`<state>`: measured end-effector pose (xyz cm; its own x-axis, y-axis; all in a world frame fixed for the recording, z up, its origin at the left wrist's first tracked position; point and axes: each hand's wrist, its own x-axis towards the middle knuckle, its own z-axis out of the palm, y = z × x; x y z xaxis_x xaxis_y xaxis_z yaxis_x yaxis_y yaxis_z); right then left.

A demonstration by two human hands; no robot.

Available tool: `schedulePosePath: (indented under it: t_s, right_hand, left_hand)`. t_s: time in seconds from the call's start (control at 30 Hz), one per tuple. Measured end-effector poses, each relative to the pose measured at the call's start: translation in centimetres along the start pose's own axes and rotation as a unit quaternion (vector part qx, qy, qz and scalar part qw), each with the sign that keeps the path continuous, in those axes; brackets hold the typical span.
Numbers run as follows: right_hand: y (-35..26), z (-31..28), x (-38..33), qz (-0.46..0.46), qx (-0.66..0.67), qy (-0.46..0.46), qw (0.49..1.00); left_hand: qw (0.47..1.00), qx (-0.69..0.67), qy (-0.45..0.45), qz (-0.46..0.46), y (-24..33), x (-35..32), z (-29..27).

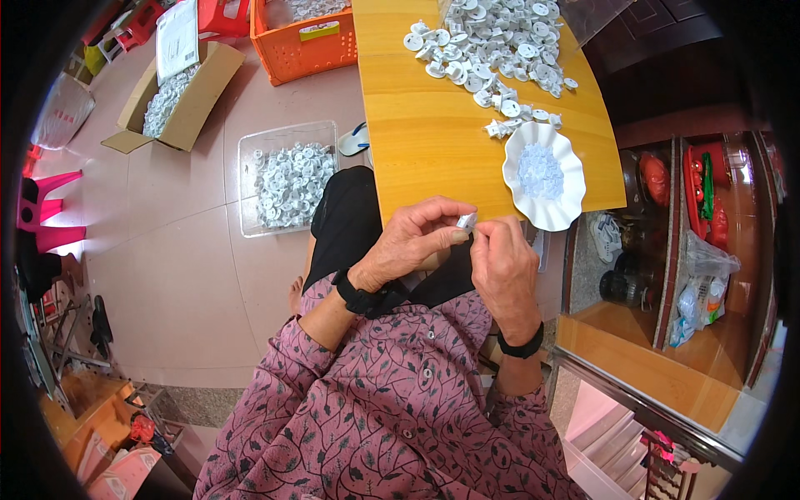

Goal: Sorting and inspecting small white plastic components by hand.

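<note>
A small white part [467, 222] is showing between the left hand [417, 237] and the right hand [506, 265].
It is looking pale and angular, the fingers partly covering it. From the left, a cardboard box [204, 102], a clear tub [247, 221] and an orange crate [304, 60] are standing on the floor [167, 275]; on the bench [433, 125], a heap of white pieces [521, 50] is spreading behind a fluted plate [568, 208] that is carrying bluish chips [540, 171]. The left hand's fingers are pinching the part at their tips; the right's are bunching just beside it, and I can't tell whether they're gripping anything.
</note>
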<state>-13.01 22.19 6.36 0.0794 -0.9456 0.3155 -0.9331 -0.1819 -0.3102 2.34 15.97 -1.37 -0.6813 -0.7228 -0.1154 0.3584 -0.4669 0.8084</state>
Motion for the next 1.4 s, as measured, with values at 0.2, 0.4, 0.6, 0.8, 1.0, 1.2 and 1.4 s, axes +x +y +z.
schedulePosePath:
  t_s: [0.2,0.4,0.6,0.8,1.0,1.2,1.4]
  right_hand:
    - [-0.4,-0.1,0.1,0.012,-0.009,-0.048,0.999]
    - [0.1,0.3,0.2,0.027,0.045,0.003,0.999]
    - [-0.2,0.0,0.1,0.060,0.097,-0.011,0.993]
    - [0.4,0.6,0.0,0.092,0.163,-0.012,0.982]
    - [-0.2,0.9,-0.2,0.188,0.283,0.021,0.940]
    - [-0.3,1.3,-0.1,0.146,0.246,0.025,0.958]
    - [-0.3,1.5,0.2,0.095,0.197,0.036,0.975]
  left_hand:
    - [0.996,0.078,-0.006,0.052,0.0,0.3,-0.2]
    - [0.999,0.041,-0.001,0.013,-0.1,0.1,-0.1]
    - [0.999,0.036,-0.005,0.025,0.0,0.2,-0.1]
    - [0.999,0.024,-0.009,0.039,0.3,0.2,-0.2]
    - [0.997,-0.071,0.002,0.019,0.0,0.4,-0.5]
    - [0.993,-0.114,0.004,0.014,0.0,0.4,-0.5]
    - [0.995,-0.099,0.011,0.020,0.0,0.3,-0.5]
